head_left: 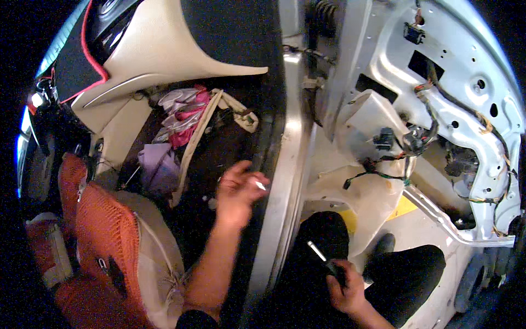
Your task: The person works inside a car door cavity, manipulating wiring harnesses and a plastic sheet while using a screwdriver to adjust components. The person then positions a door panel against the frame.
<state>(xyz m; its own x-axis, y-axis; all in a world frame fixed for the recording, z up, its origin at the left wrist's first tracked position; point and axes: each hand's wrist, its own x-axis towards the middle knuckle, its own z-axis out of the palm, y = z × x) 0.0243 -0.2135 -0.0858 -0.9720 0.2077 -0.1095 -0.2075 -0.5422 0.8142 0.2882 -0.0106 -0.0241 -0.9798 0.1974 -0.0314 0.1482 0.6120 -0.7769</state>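
Note:
My left hand [236,196] is over the dark floor inside the car, beside the metal door sill [285,164]. Its fingers are curled, with a small whitish piece [260,186] at the fingertips, too small and blurred to name. Lower right, my right hand [346,289] is wrapped round the dark handle of a screwdriver [316,251]. Its bright metal shaft points up and left, above my dark trouser leg. The tip's shape does not show clearly.
An orange-covered seat [107,225] stands at left. Beige trim [159,44] lies above a purple cloth [159,164] and a silver-pink cloth [183,112]. At right hangs a bare door frame [466,104] with loose wiring [419,137] and a peeled translucent sheet [361,186].

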